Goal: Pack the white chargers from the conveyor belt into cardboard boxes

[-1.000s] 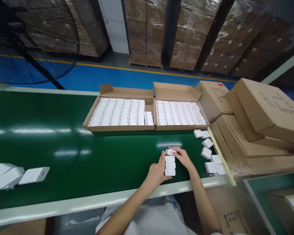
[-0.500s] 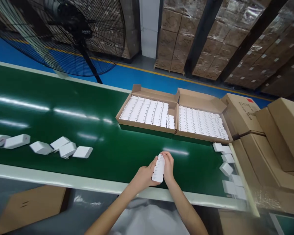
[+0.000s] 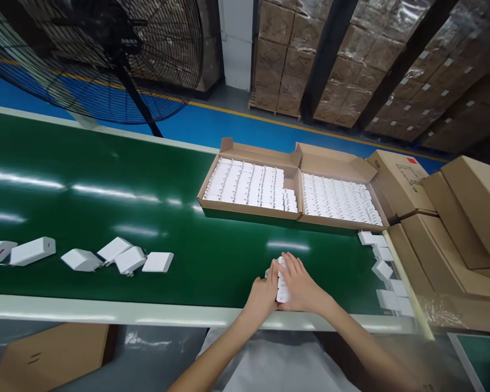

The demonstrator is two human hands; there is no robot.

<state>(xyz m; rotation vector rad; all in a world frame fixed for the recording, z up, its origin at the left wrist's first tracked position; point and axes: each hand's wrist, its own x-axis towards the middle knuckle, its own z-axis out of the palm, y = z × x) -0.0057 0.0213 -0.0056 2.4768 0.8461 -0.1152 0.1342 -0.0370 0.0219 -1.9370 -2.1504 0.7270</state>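
Both hands are closed around a bundle of small white pieces near the front edge of the green conveyor belt. My left hand grips its left side, and my right hand wraps over its top and right side. Fingers cover much of the bundle, so its exact kind is not clear. Beyond the hands stand two open cardboard boxes, a left box and a right box, both holding rows of similar white pieces. The left box has a gap at its right end.
Loose white blocks lie on the belt at left, and more white blocks sit along its right end. Brown cartons are stacked at right. A large black fan stands behind the belt; a carton lies below it.
My right hand has moved over the bundle, now covering more of it, and the bundle has turned. The loose blocks at left appear shifted rightward and nearer in view.
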